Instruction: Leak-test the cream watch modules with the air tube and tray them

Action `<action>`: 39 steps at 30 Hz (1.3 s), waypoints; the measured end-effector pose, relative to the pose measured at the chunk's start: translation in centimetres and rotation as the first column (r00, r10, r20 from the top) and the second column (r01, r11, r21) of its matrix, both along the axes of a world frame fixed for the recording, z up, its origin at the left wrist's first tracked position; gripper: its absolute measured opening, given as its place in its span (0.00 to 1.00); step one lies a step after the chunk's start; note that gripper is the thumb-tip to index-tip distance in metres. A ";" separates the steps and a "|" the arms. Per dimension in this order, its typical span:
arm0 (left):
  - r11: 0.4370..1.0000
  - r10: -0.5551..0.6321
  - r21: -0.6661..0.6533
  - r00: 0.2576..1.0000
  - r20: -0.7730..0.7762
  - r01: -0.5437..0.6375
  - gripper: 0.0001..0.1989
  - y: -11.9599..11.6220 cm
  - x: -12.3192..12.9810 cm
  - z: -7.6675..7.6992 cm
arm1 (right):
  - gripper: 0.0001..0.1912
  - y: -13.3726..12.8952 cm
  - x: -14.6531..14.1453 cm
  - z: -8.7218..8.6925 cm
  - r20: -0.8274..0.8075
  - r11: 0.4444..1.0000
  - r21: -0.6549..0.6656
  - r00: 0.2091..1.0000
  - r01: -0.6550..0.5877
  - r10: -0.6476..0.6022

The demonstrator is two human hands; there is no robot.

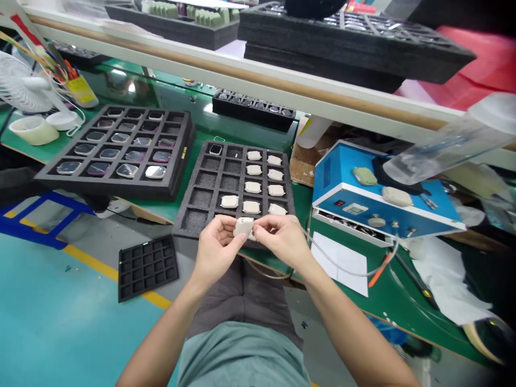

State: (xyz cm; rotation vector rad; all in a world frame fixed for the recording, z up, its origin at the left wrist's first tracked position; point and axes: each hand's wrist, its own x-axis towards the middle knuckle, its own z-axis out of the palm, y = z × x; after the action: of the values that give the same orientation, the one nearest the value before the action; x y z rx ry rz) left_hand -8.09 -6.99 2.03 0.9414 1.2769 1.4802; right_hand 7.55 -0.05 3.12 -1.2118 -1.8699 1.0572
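Over the near edge of a black foam tray [196, 198], a cream, rounded watch-shaped piece [244, 227] is held up in front of me. My left hand [217, 244] grips its left side between thumb and fingers. The fingertips of my right hand [282, 237] are pinched at its right edge; what lies between them is partly hidden. Several similar cream pieces [252, 187] sit in the tray's right compartments. One dark-faced watch piece [215, 150] lies in the far left compartment. My hands cover part of the near row.
At left stands another foam tray [177, 174] with several watch-like pieces. A blue machine [334, 183] at right carries a green piece [365, 176] and a cream one [397, 196]. White paper [338, 263], an orange tool [380, 270] and a tube lie nearby. A loaded shelf [201, 54] crosses above.
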 end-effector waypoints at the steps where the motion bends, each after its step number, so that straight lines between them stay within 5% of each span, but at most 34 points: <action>1: 0.999 0.032 0.002 0.999 0.007 -0.032 0.16 0.1 0.0 -0.1 | 0.11 0.3 -0.2 0.3 0.015 1.000 0.003 1.000 -0.006 0.006; 7: 0.971 0.224 0.054 0.967 0.123 -0.232 0.22 2.3 -2.7 -0.3 | 0.13 4.5 1.0 0.4 0.102 0.992 0.052 0.988 0.114 -0.119; 11: 0.993 0.108 0.030 0.967 0.229 -0.118 0.23 4.7 -5.3 0.9 | 0.11 8.5 2.0 -0.5 0.248 0.993 -0.023 0.963 0.116 -0.106; 13: 0.998 0.051 0.028 0.989 0.140 -0.055 0.18 6.0 -6.2 1.3 | 0.10 9.9 2.0 -0.7 0.335 0.994 -0.033 0.938 0.107 -0.090; 15: 0.999 0.021 0.031 0.984 -0.179 -0.015 0.14 7.4 -6.7 1.4 | 0.10 10.7 2.1 -0.8 0.403 0.995 -0.014 0.911 0.100 -0.086; 16: 1.000 -0.006 0.020 0.918 -0.396 0.015 0.11 8.0 -6.9 1.4 | 0.10 10.9 2.2 -0.9 0.418 0.995 0.005 0.904 0.100 -0.092; 18: 0.994 -0.101 -0.054 0.660 -0.744 0.092 0.08 9.0 -7.4 1.1 | 0.11 10.8 2.6 -0.9 0.412 0.994 0.035 0.904 0.108 -0.113; 20: 0.977 -0.201 -0.146 0.424 -0.883 0.158 0.08 9.8 -7.9 0.9 | 0.12 10.4 3.2 -0.9 0.345 0.992 0.036 0.931 0.117 -0.122; 22: 0.964 -0.238 -0.179 0.334 -0.912 0.196 0.09 10.2 -8.3 0.9 | 0.13 9.5 3.4 -1.1 0.227 0.992 0.006 0.966 0.124 -0.122; 25: 0.973 -0.196 -0.114 0.454 -0.869 0.202 0.08 10.1 -8.7 1.0 | 0.15 7.5 2.5 -1.4 0.047 0.994 -0.032 0.993 0.108 -0.107; 29: 0.998 -0.067 -0.048 0.837 -0.543 0.049 0.13 9.0 -7.7 1.1 | 0.12 5.2 -0.3 -2.0 -0.089 0.998 -0.009 0.995 0.054 -0.055; 31: 0.998 -0.025 -0.064 0.940 -0.341 0.003 0.16 8.3 -6.8 1.0 | 0.12 4.5 -1.5 -2.1 -0.147 0.999 0.005 0.988 0.040 -0.039; 39: 0.998 -0.049 -0.055 0.960 -0.276 0.035 0.16 7.3 -5.1 1.2 | 0.12 4.1 -2.4 -1.6 -0.281 0.999 -0.036 0.959 0.010 -0.020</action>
State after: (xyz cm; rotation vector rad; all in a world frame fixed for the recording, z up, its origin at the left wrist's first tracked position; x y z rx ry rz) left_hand -13.15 0.29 3.23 1.1672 1.4771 1.3095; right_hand 5.18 4.01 1.56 -1.0315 -1.6271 1.1904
